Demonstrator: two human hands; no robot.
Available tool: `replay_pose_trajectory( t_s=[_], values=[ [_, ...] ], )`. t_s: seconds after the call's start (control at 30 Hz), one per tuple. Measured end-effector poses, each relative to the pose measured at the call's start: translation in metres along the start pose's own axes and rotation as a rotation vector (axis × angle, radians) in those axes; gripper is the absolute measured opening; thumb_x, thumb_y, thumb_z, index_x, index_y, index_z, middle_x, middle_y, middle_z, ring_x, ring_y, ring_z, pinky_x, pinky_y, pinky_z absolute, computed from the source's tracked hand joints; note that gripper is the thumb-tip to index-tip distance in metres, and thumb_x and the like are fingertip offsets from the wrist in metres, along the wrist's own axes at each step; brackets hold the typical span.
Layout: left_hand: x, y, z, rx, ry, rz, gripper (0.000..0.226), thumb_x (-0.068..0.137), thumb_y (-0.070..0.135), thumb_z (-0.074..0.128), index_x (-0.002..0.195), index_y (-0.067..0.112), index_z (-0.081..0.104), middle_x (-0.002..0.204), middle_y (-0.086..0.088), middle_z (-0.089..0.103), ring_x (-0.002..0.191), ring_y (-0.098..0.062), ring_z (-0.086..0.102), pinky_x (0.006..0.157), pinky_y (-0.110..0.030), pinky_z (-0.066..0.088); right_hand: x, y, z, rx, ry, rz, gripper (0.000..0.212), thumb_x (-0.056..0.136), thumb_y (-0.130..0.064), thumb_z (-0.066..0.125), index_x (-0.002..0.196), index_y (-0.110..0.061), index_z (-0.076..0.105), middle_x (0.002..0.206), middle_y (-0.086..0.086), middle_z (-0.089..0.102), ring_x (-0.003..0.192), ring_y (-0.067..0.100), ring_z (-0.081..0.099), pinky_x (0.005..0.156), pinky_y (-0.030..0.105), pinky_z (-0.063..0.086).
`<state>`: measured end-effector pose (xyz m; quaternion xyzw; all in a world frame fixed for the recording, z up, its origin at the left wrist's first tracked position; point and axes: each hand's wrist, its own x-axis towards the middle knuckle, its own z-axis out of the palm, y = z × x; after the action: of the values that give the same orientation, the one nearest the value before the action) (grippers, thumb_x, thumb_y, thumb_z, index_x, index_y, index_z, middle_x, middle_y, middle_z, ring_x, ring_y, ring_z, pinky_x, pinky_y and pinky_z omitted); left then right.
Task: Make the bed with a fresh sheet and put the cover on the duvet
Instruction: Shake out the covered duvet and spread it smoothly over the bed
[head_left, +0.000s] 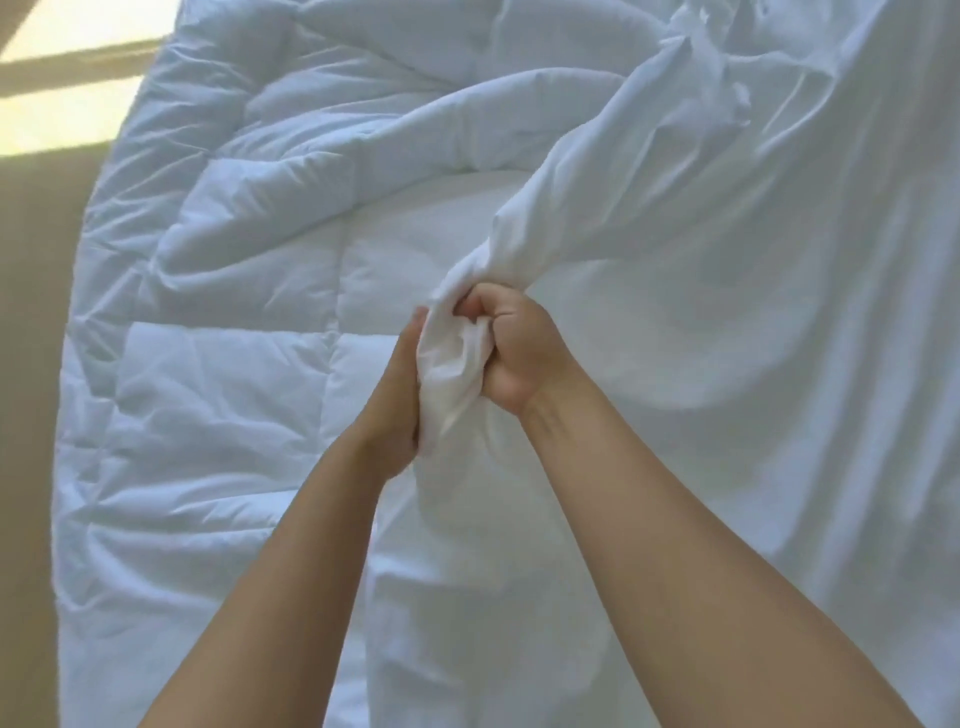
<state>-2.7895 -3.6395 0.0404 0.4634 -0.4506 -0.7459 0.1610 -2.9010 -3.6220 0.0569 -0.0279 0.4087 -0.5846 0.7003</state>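
Observation:
A white quilted duvet (223, 322) lies spread over the left and middle of the bed. A thin white duvet cover (753, 270) lies rumpled over the right side, and one bunched part of it is drawn up to my hands in the middle. My right hand (514, 353) grips that bunch of cover in a fist. My left hand (400, 395) holds the same bunch from the left side, its fingers mostly hidden behind the cloth. The sheet beneath is hidden by the bedding.
The bed's left edge curves down the frame beside a tan floor (31, 364). A bright patch of sunlight (57, 119) falls on the floor at the top left. Bedding fills the remaining view.

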Motion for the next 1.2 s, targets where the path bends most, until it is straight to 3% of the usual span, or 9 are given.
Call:
replay_pose_trajectory(
  t_s=[0.1, 0.2, 0.3, 0.4, 0.63, 0.77, 0.9, 1.07, 1.2],
  values=[
    [-0.011, 0.014, -0.037, 0.069, -0.062, 0.011, 0.028, 0.081, 0.054, 0.057, 0.088, 0.033, 0.074, 0.082, 0.008, 0.071, 0.078, -0.007, 0.068, 0.065, -0.023, 0.053, 0.017, -0.016, 0.028, 0.015, -0.044, -0.077, 0.019, 0.091, -0.001, 0.043, 0.082, -0.002, 0.059, 0.061, 0.006, 0.061, 0.057, 0.016, 0.062, 0.057, 0.026, 0.053],
    [-0.012, 0.022, -0.101, 0.471, 0.340, 0.025, 0.031, 0.064, 0.050, 0.063, 0.061, 0.019, 0.070, 0.056, 0.007, 0.061, 0.060, -0.016, 0.059, 0.050, -0.020, 0.045, 0.031, -0.008, 0.051, -0.289, -0.034, -0.107, 0.021, 0.094, -0.016, 0.051, 0.113, -0.009, 0.052, 0.095, 0.005, 0.062, 0.085, 0.015, 0.061, 0.075, 0.028, 0.048],
    [0.000, -0.003, -0.143, 0.774, 0.731, 0.005, 0.028, 0.084, 0.039, 0.060, 0.086, 0.011, 0.062, 0.086, -0.007, 0.066, 0.085, -0.028, 0.060, 0.074, -0.033, 0.047, 0.022, 0.041, 0.050, -0.588, 0.112, -0.083, 0.039, 0.094, -0.020, 0.052, 0.131, -0.016, 0.042, 0.107, -0.005, 0.057, 0.089, 0.001, 0.055, 0.070, 0.015, 0.043],
    [-0.013, -0.065, -0.137, 0.529, 0.515, -0.215, 0.045, 0.094, 0.042, 0.049, 0.116, 0.003, 0.058, 0.116, -0.013, 0.061, 0.109, -0.030, 0.058, 0.096, -0.042, 0.046, -0.030, 0.124, 0.025, -0.779, 0.269, -0.088, 0.048, 0.092, -0.018, 0.055, 0.138, -0.017, 0.038, 0.122, -0.003, 0.049, 0.112, 0.010, 0.049, 0.090, 0.020, 0.037],
    [-0.176, -0.194, -0.115, -0.185, 0.094, -0.461, 0.051, 0.080, 0.050, 0.061, 0.117, 0.015, 0.061, 0.107, -0.001, 0.071, 0.094, -0.018, 0.068, 0.073, -0.028, 0.051, -0.217, 0.301, -0.039, -1.289, 0.512, 0.018, 0.041, 0.086, -0.020, 0.064, 0.124, -0.018, 0.049, 0.112, -0.011, 0.043, 0.113, 0.010, 0.040, 0.095, 0.017, 0.028],
    [-0.255, -0.243, -0.087, -0.249, -0.236, -0.596, 0.048, 0.080, 0.017, 0.065, 0.126, 0.011, 0.053, 0.121, -0.005, 0.066, 0.109, -0.019, 0.063, 0.090, -0.029, 0.050, -0.274, 0.355, -0.051, -1.093, 0.777, 0.158, 0.027, 0.091, -0.023, 0.059, 0.117, -0.024, 0.053, 0.115, -0.010, 0.047, 0.115, 0.011, 0.043, 0.098, 0.031, 0.040],
    [-0.264, -0.258, -0.072, -0.075, -0.285, -0.584, 0.036, 0.082, -0.009, 0.059, 0.116, 0.001, 0.060, 0.111, -0.013, 0.069, 0.098, -0.018, 0.067, 0.078, -0.021, 0.053, -0.277, 0.378, -0.061, -1.031, 0.850, 0.191, 0.014, 0.097, -0.019, 0.048, 0.096, -0.017, 0.062, 0.097, -0.003, 0.060, 0.096, 0.014, 0.055, 0.086, 0.035, 0.045],
    [-0.263, -0.270, -0.042, 0.286, -0.335, -0.386, 0.020, 0.080, 0.005, 0.070, 0.099, 0.004, 0.067, 0.098, -0.011, 0.071, 0.093, -0.017, 0.068, 0.079, -0.030, 0.056, -0.281, 0.380, -0.065, -0.611, 0.736, 0.175, 0.042, 0.094, 0.002, 0.035, 0.092, -0.029, 0.063, 0.092, -0.018, 0.067, 0.089, -0.006, 0.061, 0.074, 0.007, 0.044],
    [-0.264, -0.269, -0.007, 0.390, -0.409, -0.223, 0.015, 0.076, 0.021, 0.071, 0.086, 0.031, 0.066, 0.086, 0.013, 0.069, 0.082, 0.006, 0.063, 0.068, -0.014, 0.053, -0.305, 0.370, -0.097, -0.035, 0.844, 0.019, 0.028, 0.094, -0.009, 0.039, 0.087, -0.014, 0.066, 0.075, -0.007, 0.070, 0.079, 0.011, 0.064, 0.068, 0.019, 0.050]
  ],
)
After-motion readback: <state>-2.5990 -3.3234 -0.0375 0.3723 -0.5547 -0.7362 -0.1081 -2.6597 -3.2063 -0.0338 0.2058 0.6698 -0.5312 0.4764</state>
